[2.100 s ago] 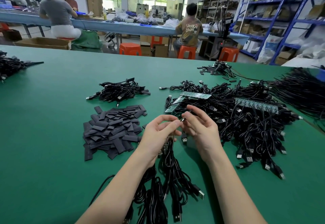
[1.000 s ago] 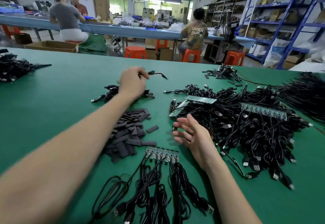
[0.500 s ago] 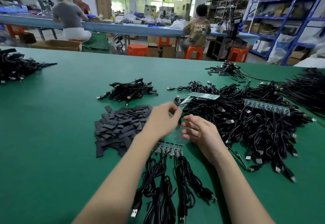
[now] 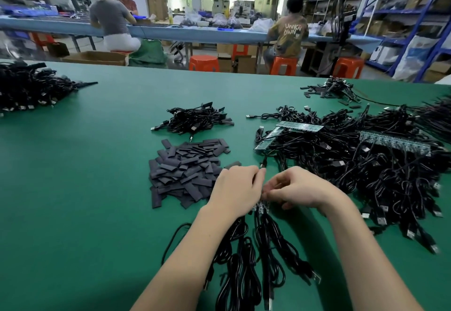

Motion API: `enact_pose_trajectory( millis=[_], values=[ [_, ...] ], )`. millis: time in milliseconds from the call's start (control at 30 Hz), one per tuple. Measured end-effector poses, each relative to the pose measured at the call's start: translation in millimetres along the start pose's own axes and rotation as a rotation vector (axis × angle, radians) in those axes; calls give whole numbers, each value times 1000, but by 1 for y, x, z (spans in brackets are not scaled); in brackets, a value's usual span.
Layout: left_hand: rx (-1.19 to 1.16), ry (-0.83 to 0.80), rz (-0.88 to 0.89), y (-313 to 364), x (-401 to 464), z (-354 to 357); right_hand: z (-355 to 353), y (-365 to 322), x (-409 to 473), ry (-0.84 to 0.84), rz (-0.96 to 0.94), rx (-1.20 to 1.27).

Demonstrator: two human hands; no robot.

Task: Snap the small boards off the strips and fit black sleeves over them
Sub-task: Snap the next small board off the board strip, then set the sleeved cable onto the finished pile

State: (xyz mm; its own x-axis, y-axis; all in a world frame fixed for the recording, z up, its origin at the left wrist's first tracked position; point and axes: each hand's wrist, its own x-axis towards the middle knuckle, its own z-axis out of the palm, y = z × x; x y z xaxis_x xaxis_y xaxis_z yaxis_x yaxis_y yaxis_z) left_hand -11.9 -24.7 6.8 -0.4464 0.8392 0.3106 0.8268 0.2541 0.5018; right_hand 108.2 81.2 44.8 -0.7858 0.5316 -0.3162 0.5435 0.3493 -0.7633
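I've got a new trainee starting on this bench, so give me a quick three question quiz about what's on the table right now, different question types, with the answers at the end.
1. True or false: the sleeves lie left of the hands.
2. Multiple choice: where do the two long green strips rest? A, on the bare mat; B, on top of the cable heap; C, in a box.
3. Fill in: the left hand and right hand meet over a short strip whose cables run ____ the person.

Key: 1 true; 2 B; 3 toward.
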Motion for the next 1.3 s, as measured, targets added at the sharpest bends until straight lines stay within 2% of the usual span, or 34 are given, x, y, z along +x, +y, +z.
enact_pose_trajectory(
  millis=[233, 400, 500, 767, 1000, 1300],
  values=[
    [-87, 57, -27, 9, 4, -4, -1, 6, -4, -213, -36, 463],
    [-191, 137, -126, 2, 6, -9, 14, 10, -5, -111, 14, 742],
    [-172, 155, -167, -2, 5, -9, 29, 13, -7, -48, -4, 873],
    [-150, 206, -229, 5, 8, -10, 35, 5, -9, 5, -54, 955],
    [-228, 220, -225, 6, 11, -6, 35, 5, -9, -42, -83, 1067],
    [-294, 205, -249, 5, 11, -1, 36, 8, -6, -62, -73, 1090]
  ],
)
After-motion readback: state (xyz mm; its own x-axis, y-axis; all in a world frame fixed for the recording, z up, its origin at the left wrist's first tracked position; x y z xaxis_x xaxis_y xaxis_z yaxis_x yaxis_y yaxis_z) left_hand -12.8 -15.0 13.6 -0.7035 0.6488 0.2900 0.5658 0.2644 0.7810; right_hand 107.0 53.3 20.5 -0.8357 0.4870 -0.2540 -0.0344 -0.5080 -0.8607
